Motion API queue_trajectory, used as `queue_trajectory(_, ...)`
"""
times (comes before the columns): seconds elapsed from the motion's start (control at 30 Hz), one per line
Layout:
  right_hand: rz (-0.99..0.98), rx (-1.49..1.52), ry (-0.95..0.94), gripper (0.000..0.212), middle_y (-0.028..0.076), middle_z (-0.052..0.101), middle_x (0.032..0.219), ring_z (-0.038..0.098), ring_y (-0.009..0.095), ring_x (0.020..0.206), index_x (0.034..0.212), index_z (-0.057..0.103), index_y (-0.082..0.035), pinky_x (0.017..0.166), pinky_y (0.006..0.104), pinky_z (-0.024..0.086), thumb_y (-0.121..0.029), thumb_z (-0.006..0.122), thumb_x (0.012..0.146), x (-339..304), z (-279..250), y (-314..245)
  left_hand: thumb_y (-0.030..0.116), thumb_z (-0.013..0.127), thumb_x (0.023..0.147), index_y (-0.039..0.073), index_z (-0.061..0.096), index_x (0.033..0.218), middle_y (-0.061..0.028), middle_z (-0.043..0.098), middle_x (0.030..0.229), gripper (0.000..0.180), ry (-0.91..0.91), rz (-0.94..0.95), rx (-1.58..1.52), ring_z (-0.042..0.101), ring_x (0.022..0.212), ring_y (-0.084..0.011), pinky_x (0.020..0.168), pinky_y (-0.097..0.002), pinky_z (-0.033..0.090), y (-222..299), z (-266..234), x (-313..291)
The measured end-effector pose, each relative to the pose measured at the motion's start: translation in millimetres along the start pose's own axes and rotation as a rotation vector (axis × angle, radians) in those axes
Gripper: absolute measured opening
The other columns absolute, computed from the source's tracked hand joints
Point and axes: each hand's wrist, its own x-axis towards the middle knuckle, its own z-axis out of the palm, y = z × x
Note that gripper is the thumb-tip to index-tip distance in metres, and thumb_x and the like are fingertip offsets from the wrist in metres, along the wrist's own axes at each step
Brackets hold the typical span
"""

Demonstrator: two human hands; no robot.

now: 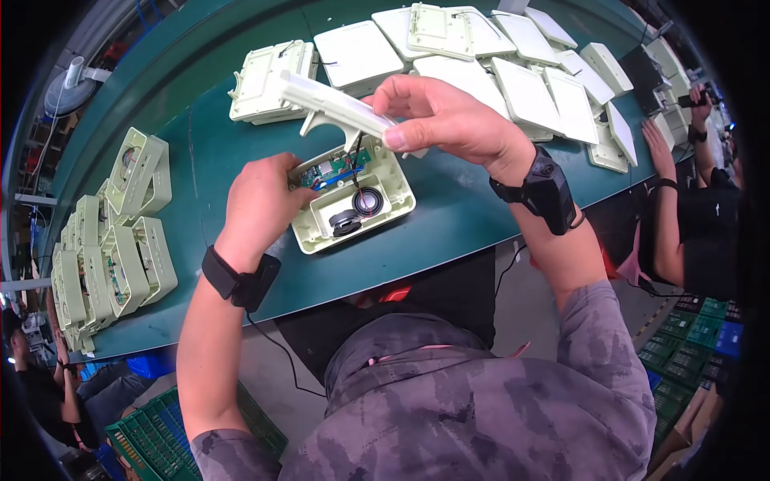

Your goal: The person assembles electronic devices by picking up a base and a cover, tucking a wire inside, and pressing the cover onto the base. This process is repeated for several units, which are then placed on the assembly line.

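A cream plastic housing (397, 205) lies open side up on the green table in front of me. Inside it sit a green circuit board (353, 163) and a round black speaker (367, 202), with another dark round part (345, 223) beside the speaker. My left hand (261, 196) grips the housing's left wall, thumb over the rim. Above the housing, my right hand (449, 120) pinches the end of a cream cover (333, 103), held tilted. A dark wire hangs between the cover and the housing.
Stacked cream covers (361, 58) fill the far side of the green table (216, 160). Several open housings (120, 256) with boards inside stand at the left. Co-workers (670, 192) are at both sides. Green crates (152, 437) stand on the floor.
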Motion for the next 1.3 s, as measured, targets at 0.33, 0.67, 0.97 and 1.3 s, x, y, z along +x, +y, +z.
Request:
queue_trajectory(0.33, -0.040, 0.078, 0.037, 0.038, 0.004, 0.065, 0.108, 0.056, 0.009, 0.093, 0.112, 0.059, -0.006, 0.074, 0.0226, 0.041, -0.026, 0.078, 0.086, 12, 7, 10, 0.006, 0.081, 0.072, -0.003, 0.070, 0.110, -0.0207, 0.073, 0.097, 0.040, -0.067, 0.090, 0.073, 0.071, 0.087, -0.0322, 0.080, -0.0390, 0.056, -18, -17, 23)
queue_trajectory(0.67, -0.032, 0.103, 0.028, 0.035, 0.001, 0.065, 0.102, 0.055, 0.009, 0.089, 0.111, 0.061, -0.006, 0.074, 0.0231, 0.041, -0.025, 0.078, 0.086, 16, 7, 8, 0.009, 0.077, 0.079, -0.003, 0.058, 0.133, -0.0177, 0.071, 0.104, 0.059, -0.079, 0.092, -0.189, 0.070, 0.088, -0.0223, 0.076, -0.0380, 0.055, -30, -42, 11)
queue_trajectory(0.97, -0.035, -0.013, -0.008, 0.036, 0.003, 0.064, 0.106, 0.056, 0.009, 0.091, 0.112, 0.060, -0.006, 0.072, 0.0236, 0.042, -0.024, 0.078, 0.086, 22, 3, -1, 0.012, 0.070, 0.089, -0.003, 0.049, 0.142, -0.0102, 0.068, 0.071, 0.059, -0.148, -0.080, -0.452, 0.065, 0.063, -0.0214, 0.065, -0.0324, 0.053, 58, 7, -35)
queue_trajectory(1.3, -0.077, -0.040, 0.115, 0.042, 0.005, 0.064, 0.103, 0.057, 0.011, 0.091, 0.110, 0.059, -0.003, 0.073, 0.0244, 0.044, -0.027, 0.082, 0.083, 20, 7, 8, 0.023, 0.078, 0.084, 0.001, 0.074, 0.106, -0.0115, 0.071, 0.074, 0.031, -0.009, -0.116, -0.072, 0.069, 0.064, -0.0227, 0.064, -0.0337, 0.052, 23, 0, -37)
